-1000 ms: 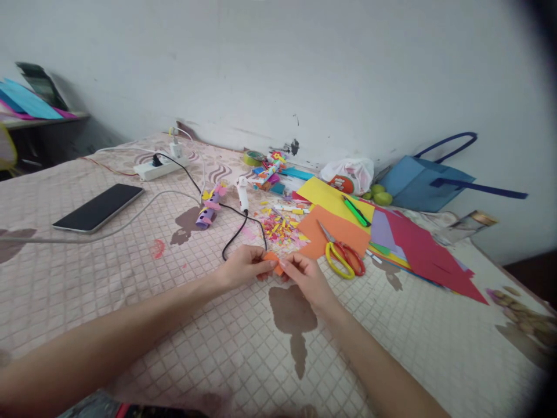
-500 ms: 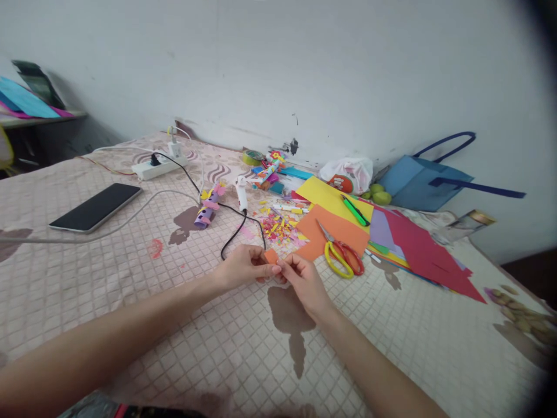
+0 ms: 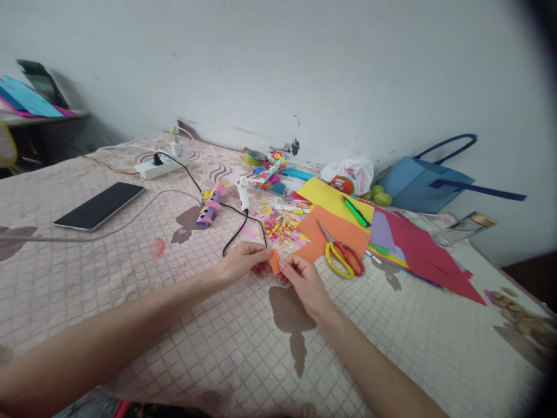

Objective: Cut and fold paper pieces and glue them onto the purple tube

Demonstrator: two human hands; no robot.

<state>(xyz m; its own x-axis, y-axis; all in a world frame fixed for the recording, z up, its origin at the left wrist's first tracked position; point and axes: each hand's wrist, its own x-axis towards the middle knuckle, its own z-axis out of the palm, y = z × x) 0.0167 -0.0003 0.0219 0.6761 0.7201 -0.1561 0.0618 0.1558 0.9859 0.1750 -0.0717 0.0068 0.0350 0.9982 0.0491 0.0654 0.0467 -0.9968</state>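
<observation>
A small orange piece of paper [image 3: 275, 262] is held between my two hands above the patterned tablecloth. My left hand [image 3: 246, 259] pinches its left edge with thumb and fingers. On the other side, my right hand [image 3: 303, 280] grips the right edge between thumb and forefinger. Just beyond the hands lies a pile of cut paper scraps [image 3: 282, 225]. To the right, scissors [image 3: 342, 255] with one yellow and one red handle rest partly on an orange sheet [image 3: 313, 223].
A white glue gun [image 3: 243, 194] with a black cord and a purple decorated paper roll [image 3: 209, 210] lie behind my left hand. A tablet [image 3: 99, 206] and power strip [image 3: 159, 167] are at left. A green cutter [image 3: 355, 211], coloured sheets [image 3: 429, 249] and a blue bag [image 3: 420, 183] occupy the right.
My left thumb has shifted up to the paper's upper left edge, and more of the orange paper shows between the hands. The right hand keeps its pinch almost in place.
</observation>
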